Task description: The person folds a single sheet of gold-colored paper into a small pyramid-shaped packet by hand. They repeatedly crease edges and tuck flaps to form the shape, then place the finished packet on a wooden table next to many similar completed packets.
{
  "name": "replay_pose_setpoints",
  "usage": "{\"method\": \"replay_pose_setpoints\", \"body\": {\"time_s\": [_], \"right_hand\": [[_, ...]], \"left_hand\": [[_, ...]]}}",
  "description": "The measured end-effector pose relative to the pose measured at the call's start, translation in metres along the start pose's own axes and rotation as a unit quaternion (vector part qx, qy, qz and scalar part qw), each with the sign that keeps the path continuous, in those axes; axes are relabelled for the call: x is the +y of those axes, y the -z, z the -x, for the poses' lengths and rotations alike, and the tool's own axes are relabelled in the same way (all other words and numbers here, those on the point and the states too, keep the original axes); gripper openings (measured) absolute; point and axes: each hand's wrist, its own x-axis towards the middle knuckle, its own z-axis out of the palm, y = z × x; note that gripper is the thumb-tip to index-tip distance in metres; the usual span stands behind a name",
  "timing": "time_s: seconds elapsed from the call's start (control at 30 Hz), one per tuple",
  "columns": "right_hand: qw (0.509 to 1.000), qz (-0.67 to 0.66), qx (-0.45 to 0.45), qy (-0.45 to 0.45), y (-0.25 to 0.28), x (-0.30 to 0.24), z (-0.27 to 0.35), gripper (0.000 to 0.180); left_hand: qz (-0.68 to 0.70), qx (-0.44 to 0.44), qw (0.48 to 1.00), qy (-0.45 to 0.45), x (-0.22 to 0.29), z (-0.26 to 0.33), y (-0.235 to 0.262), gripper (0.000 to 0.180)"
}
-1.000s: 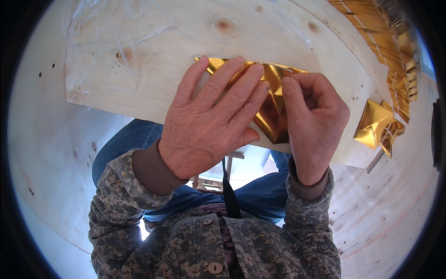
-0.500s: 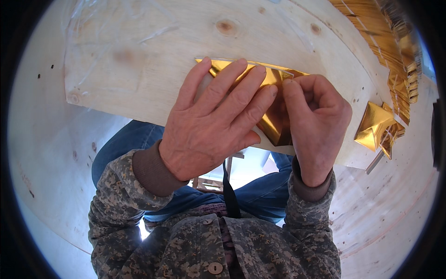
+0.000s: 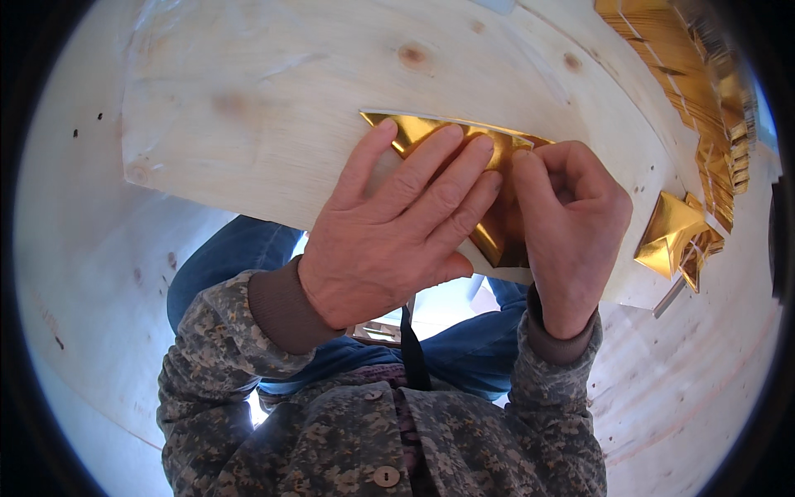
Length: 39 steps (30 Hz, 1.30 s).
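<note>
A sheet of shiny gold foil paper, folded to a pointed, roughly triangular shape, lies on the pale wooden board. A thin white edge runs along its far side. My left hand rests flat over the left part of the sheet, its fingers stretched and a little spread. Against the sheet's right part, my right hand has thumb and bent index finger pinched together on the gold paper near its far edge. Both hands hide much of the sheet.
Folded gold paper pieces lie right of my right hand, beside a thin grey strip. Farther right stands a long stack of gold paper. The board's near edge passes above my knees.
My left hand has slid slightly right and nearer, uncovering more of the gold paper's far left corner. The right hand keeps its pinch; the whole view has shifted a little.
</note>
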Motion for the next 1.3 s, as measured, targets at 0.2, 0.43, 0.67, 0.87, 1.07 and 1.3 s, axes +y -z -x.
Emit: {"method": "replay_pose_setpoints", "body": {"time_s": [0.2, 0.43, 0.67, 0.87, 1.07, 1.3], "right_hand": [[1.0, -0.017, -0.011, -0.005, 0.001, -0.002, 0.0, 0.011], [0.999, -0.027, -0.015, -0.022, 0.0, -0.003, 0.001, 0.011], [0.996, -0.078, -0.043, -0.004, 0.004, -0.004, 0.003, 0.01], [0.98, -0.174, -0.093, -0.025, 0.012, -0.004, 0.008, 0.007], [0.98, -0.172, -0.101, 0.018, 0.015, 0.004, 0.013, 0.01], [0.985, -0.126, -0.1, 0.071, 0.02, 0.01, 0.011, 0.013]], "left_hand": [[0.0, -0.003, 1.0, 0.004, 0.0, 0.001, -0.001, 0.069], [0.016, 0.004, 1.0, 0.007, 0.0, 0.001, -0.002, 0.068], [0.041, 0.079, 0.996, 0.013, -0.013, -0.002, 0.011, 0.061], [0.079, 0.116, 0.989, 0.047, -0.031, -0.005, 0.024, 0.047], [0.085, 0.139, 0.985, 0.05, -0.041, -0.003, 0.027, 0.053], [0.104, 0.176, 0.979, 0.025, -0.053, -0.003, 0.024, 0.027]]}}
